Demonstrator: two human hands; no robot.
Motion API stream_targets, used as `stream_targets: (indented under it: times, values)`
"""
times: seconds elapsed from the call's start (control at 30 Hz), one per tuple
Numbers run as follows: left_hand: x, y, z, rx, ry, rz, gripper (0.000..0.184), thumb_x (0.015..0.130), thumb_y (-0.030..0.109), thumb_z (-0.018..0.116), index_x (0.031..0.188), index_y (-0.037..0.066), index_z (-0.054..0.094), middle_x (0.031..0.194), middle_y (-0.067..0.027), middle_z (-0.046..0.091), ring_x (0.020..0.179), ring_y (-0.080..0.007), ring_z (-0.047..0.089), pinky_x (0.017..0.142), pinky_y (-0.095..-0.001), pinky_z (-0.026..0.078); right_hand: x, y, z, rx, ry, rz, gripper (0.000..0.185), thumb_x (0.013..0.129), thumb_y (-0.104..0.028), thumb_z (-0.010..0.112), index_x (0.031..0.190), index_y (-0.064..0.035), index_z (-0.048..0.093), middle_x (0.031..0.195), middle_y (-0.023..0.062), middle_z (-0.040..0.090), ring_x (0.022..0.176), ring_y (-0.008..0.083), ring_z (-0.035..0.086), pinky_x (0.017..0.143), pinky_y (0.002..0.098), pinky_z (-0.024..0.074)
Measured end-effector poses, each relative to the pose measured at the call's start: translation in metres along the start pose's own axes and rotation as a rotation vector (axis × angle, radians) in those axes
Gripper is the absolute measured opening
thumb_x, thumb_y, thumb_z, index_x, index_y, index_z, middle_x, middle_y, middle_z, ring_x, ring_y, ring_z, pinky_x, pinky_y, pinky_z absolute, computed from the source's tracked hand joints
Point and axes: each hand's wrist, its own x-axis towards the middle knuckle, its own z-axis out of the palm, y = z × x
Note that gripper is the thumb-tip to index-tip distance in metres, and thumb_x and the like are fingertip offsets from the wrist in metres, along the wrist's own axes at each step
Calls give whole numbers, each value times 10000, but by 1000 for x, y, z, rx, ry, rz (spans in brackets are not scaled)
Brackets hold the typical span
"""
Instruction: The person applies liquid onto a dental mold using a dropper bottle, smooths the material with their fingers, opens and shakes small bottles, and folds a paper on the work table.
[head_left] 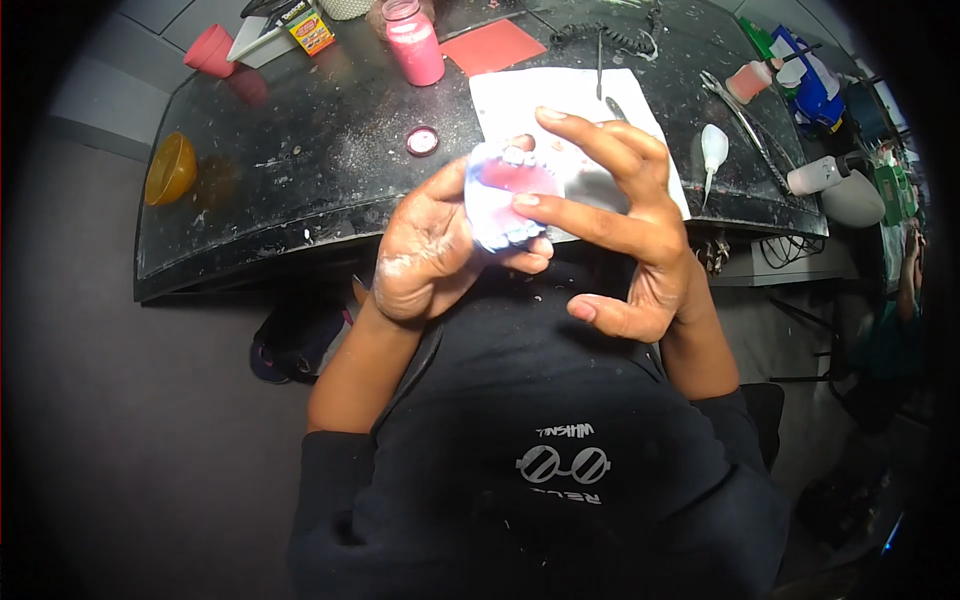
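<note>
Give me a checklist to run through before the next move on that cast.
1. Cast held: ok, it is in the left hand.
2. Right hand free of tools: ok, it holds nothing; its index fingertip is at the pink area.
3. Pink area smooth: cannot tell, glare and the finger hide detail.
4. Pink bottle capped: not ok, its mouth looks open, and a lid lies apart on the table.
5. Thin tool within reach: probably ok, it lies partly on the white sheet, beyond the hands.
</note>
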Motion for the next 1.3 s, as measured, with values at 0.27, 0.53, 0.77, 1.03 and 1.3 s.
stream_targets:
  times: [0.27, 0.53, 0.77, 1.03, 1.3]
  values:
    - [2, 2, 8, 255, 81, 67, 742, 940, 92, 714, 1538, -85, 313, 1500, -205, 464, 1375, -301, 503, 1210, -449, 338, 4, -3, 7, 58, -39, -20, 605, 691, -482, 675, 1150, -106, 797, 1507, 292, 489, 1305, 374, 423, 1155, 488, 256]
    - [3, 3, 7, 174, 38, 36, 748, 952, 131, 713, 1542, -80, 305, 1551, -219, 412, 1354, -320, 523, 1030, -488, 540, 2, -4, 1, -23, -33, 35, 607, 669, -421, 689, 1189, -122, 782, 1525, 267, 485, 1290, 359, 438, 1151, 465, 259]
    - [3, 6, -1, 24, 24, -10, 852, 969, 216, 701, 1583, -60, 179, 1480, -271, 456, 1157, -387, 636, 905, -447, 616, -2, -3, -7, -66, 0, 39, 609, 647, -348, 699, 1213, -135, 769, 1508, 246, 514, 1328, 334, 455, 1145, 431, 268]
    - [6, 9, -2, -99, 2, -79, 975, 1027, 453, 565, 1569, -135, 7, 1200, -348, 573, 964, -382, 693, 778, -412, 646, -6, 1, -20, -423, 72, 86, 593, 652, -339, 698, 1197, -120, 781, 1486, 262, 532, 1292, 346, 468, 1132, 426, 296]
    - [4, 4, -3, -153, 58, -168, 950, 1059, 623, 298, 1567, -139, 45, 995, -260, 610, 685, -317, 692, 505, -353, 599, -8, -8, -17, -342, 50, 81, 585, 737, -443, 675, 1190, -89, 780, 1480, 305, 521, 1338, 336, 457, 1153, 444, 270]
